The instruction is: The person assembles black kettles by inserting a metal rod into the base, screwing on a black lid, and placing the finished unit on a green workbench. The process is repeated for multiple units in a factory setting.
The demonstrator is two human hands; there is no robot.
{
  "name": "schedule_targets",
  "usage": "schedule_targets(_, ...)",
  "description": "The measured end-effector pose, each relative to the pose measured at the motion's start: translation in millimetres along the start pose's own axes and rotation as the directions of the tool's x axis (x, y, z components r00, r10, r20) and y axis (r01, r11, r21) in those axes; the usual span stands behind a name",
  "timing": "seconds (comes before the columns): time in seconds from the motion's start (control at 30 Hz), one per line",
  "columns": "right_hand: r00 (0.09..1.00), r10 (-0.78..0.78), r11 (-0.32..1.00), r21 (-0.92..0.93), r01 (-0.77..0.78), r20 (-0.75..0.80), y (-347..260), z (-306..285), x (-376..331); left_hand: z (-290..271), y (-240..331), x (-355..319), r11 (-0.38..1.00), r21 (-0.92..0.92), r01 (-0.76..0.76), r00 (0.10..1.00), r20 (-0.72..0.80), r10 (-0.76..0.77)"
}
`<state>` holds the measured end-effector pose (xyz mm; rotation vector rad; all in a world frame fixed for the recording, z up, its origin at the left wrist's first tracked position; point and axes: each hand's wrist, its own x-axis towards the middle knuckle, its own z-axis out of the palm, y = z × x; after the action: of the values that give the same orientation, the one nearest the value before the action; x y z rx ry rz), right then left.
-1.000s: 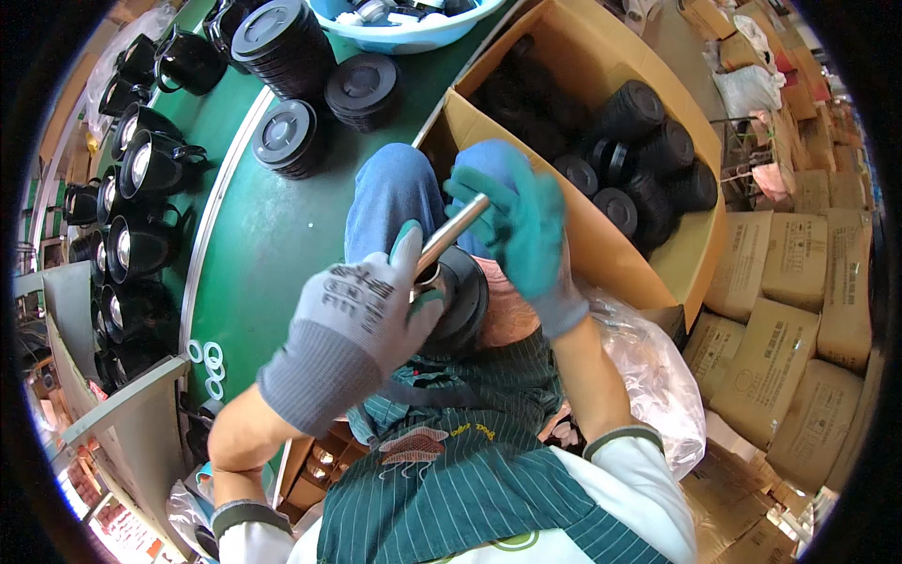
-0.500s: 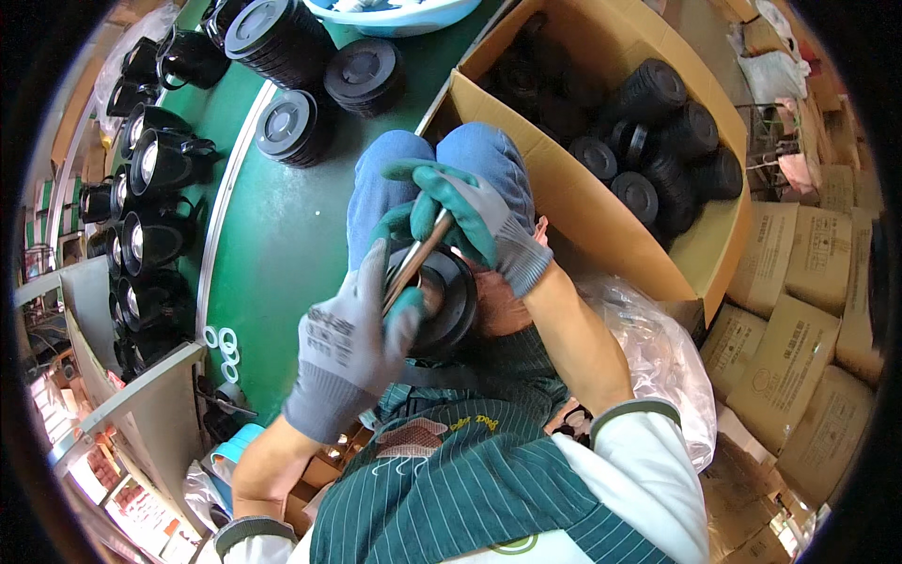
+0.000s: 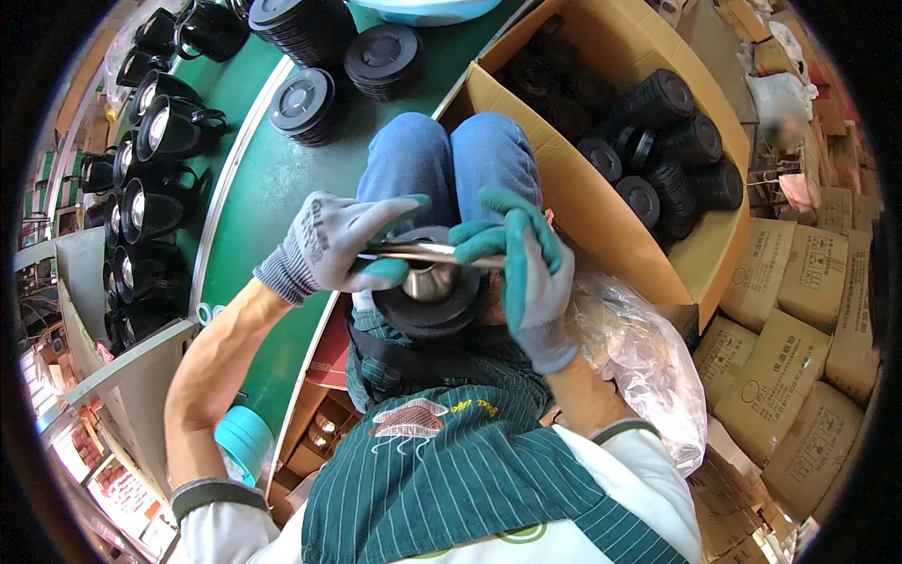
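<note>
In front of my lap both gloved hands hold a slim, shiny metal piece (image 3: 418, 251), seen edge-on; its exact kind does not show. My left hand (image 3: 343, 240) pinches the left end, thumb below and fingers above. At the other end, the fingers of my right hand (image 3: 534, 273) close around it. Right beneath it sits a round black part (image 3: 427, 320) with a wide rim, tilted over my lap. A silvery metal neck (image 3: 431, 283) rises from its middle; whether the slim piece touches that neck I cannot tell.
Stacks of black lids (image 3: 303, 99) stand on the green table (image 3: 254, 226), with rows of black pots (image 3: 150, 207) farther left. An open carton (image 3: 601, 179) of black lids is at the right, beside clear plastic (image 3: 639, 348) and closed cartons (image 3: 780, 348).
The slim metal piece has turned from a steep slant to nearly level. My left hand has risen leftward, and my right hand has come lower and to the right.
</note>
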<state>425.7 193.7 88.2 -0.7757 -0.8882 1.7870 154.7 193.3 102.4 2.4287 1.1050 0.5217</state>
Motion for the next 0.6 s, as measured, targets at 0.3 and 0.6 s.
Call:
schedule_targets(0.3,0.851,0.124,0.267,-0.844,0.466,0.51,-2.5,-19.8,-18.1,55.8,-10.9,-126.8,0.582,-0.395,0.711,0.353,-0.515,-0.781)
schedule_targets(0.6,0.778,-0.137,0.334,-0.711,0.619,0.613,-67.9,38.6,30.9,80.9,-25.5,-227.5,0.094,-0.086,0.992,0.034,-0.533,-0.845)
